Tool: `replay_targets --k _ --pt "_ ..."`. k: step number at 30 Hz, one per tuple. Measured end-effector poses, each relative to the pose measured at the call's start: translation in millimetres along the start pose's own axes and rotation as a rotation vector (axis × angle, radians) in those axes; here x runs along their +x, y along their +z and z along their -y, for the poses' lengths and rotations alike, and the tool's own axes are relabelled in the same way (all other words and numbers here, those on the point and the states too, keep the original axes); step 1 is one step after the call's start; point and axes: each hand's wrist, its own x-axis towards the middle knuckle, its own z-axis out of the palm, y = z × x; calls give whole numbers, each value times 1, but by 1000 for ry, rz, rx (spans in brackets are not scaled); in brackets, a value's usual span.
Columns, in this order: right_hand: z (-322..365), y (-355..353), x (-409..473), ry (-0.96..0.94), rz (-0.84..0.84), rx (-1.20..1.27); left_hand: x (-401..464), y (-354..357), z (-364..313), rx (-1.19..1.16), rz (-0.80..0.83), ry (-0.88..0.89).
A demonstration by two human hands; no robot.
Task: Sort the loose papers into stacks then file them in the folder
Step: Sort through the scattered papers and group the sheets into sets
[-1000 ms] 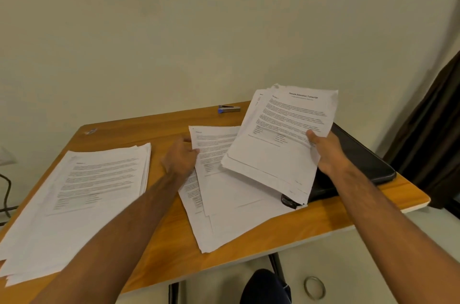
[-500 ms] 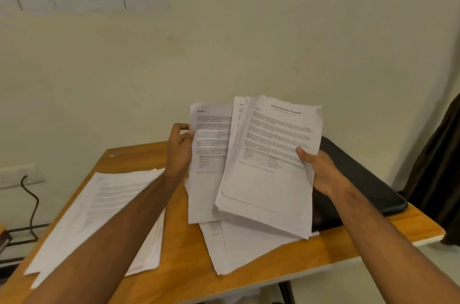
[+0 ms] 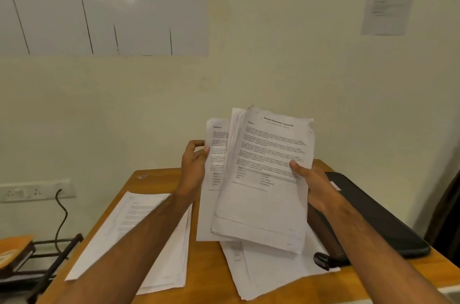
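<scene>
I see my right hand [image 3: 316, 186] pinching a thick sheaf of papers [image 3: 263, 179] upright above the tabletop [image 3: 206, 269], thumb on the front page. My left hand [image 3: 193, 167] pinches a single sheet [image 3: 214, 154] tucked just behind the sheaf's left side. One stack [image 3: 139, 236] lies by the tabletop's left edge, loose sheets [image 3: 271, 269] near the front edge, and the black folder [image 3: 380, 219] along the right edge.

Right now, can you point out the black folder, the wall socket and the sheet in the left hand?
black folder [image 3: 378, 216], head view, its cover.
wall socket [image 3: 34, 190], head view, its plate.
sheet in the left hand [image 3: 216, 152], head view, printed left part.
</scene>
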Motion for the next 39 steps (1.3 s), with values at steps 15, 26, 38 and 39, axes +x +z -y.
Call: replay_targets --k 15,26,38,39 --pt "39 46 18 -405 -347 -295 0 41 -16 141 300 96" --pt "29 58 11 -507 -206 -101 10 54 16 -54 57 109" --pt "-48 -4 20 -158 57 -398 -10 44 97 85 290 -269" --pt "-49 -5 20 -173 46 -419 -9 43 96 79 320 -261"
